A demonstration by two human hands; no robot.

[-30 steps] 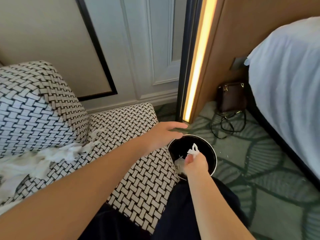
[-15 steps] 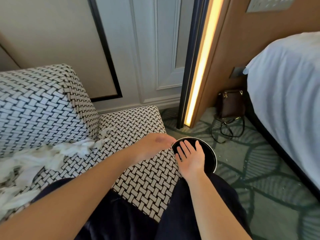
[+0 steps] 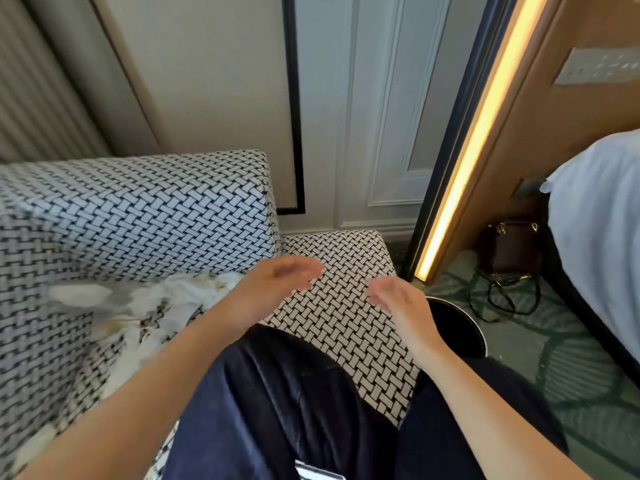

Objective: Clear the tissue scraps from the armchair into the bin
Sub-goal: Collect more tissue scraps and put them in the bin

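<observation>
Once drop into bin [image 3: 460, 327] is done, we swing left hand [image 3: 273, 289], right hand [image 3: 398, 299], both slack, empty, toward tissue scraps [image 3: 173, 299] mid-left.

One head-worn wide-angle view, aimed forward and down over the wearer's lap [image 3: 294, 393]. Close range: armchair [image 3: 138, 209] fills left and centre, bin [image 3: 453, 327] sits right of centre, bed [image 3: 595, 237] cuts the right edge.

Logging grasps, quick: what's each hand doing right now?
Left hand: open, holding nothing.
Right hand: open, holding nothing.
</observation>
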